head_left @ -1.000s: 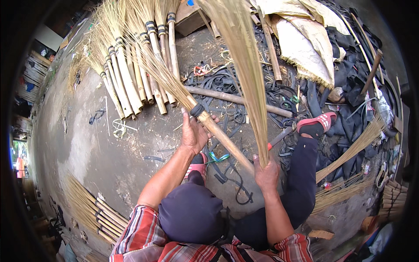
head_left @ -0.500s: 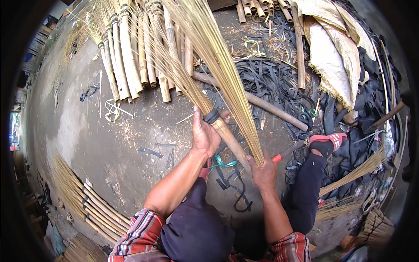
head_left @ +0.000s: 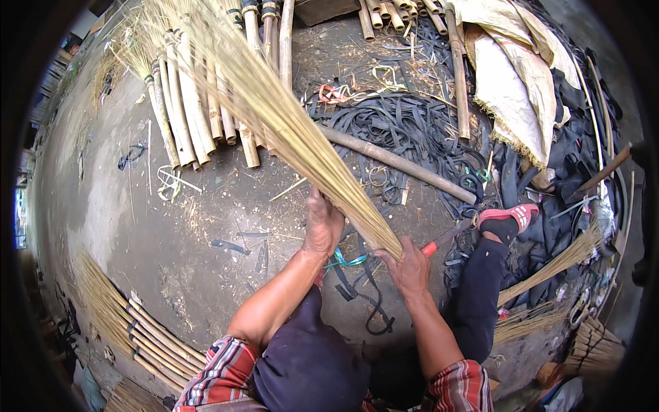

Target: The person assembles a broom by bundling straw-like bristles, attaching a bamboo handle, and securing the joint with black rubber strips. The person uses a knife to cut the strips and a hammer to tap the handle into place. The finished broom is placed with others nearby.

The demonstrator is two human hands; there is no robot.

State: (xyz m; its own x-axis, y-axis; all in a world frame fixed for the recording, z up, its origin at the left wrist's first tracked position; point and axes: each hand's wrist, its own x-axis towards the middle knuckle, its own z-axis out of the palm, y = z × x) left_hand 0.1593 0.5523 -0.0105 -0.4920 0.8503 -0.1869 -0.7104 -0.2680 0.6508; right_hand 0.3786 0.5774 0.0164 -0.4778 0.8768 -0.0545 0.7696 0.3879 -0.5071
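Note:
A long bundle of thin straw-coloured broom sticks (head_left: 295, 141) slants from the upper left down to my right hand. My right hand (head_left: 408, 266) is closed around its gathered lower end. Further up, my left hand (head_left: 324, 226) cups the underside, with its thumb up along the edge and its fingers mostly hidden behind the sticks. The broom's bamboo handle and dark binding, seen earlier in the left hand, are now covered by the bundle. Just right of my right hand is a knife with a red handle (head_left: 429, 249), its blade pointing toward my sandalled foot (head_left: 508, 223).
Bamboo-handled brooms (head_left: 185, 103) lie at the upper left, more brooms (head_left: 154, 336) at the lower left. A bamboo pole (head_left: 405, 165) crosses the floor beside a heap of black rubber strips (head_left: 391, 123). A pale sack (head_left: 515, 82) lies at the upper right.
The loose stick bundle has swung left and down over the broom's handle and binding, now covering them. My right hand has stayed at its lower end; the left has shifted slightly down.

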